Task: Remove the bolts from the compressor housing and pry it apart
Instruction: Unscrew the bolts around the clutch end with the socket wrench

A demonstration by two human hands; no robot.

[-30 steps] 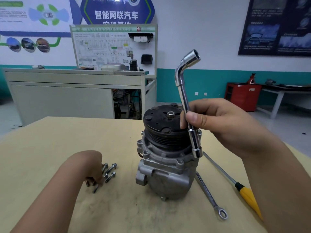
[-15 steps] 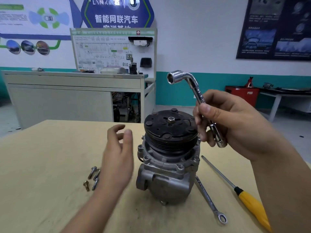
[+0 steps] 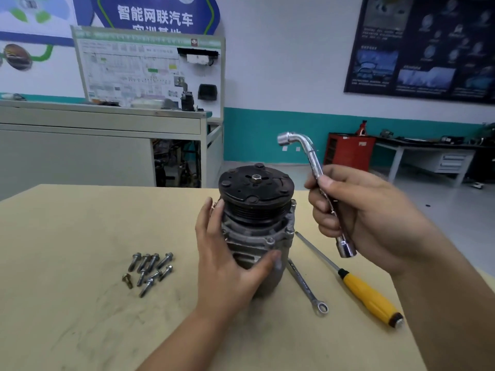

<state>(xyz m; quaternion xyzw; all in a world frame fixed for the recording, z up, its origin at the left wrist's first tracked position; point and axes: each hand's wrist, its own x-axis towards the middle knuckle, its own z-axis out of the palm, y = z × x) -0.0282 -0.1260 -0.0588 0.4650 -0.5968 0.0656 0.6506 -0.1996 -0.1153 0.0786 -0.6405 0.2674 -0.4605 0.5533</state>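
Left grip (image 3: pixel 225 258) clasps compressor (image 3: pixel 255 191); right grip (image 3: pixel 369 218) holds socket wrench (image 3: pixel 312 156); sign (image 3: pixel 155 16) reads 智能网联汽车, below perhaps 实训基地.

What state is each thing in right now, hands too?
compressor: upright on the table, gripped.
left hand: wrapped round compressor's side.
right hand: grips socket wrench.
socket wrench: raised, clear of compressor.
bolts: loose, clustered on table.
screwdriver: lying on table.
spanner: lying on table.
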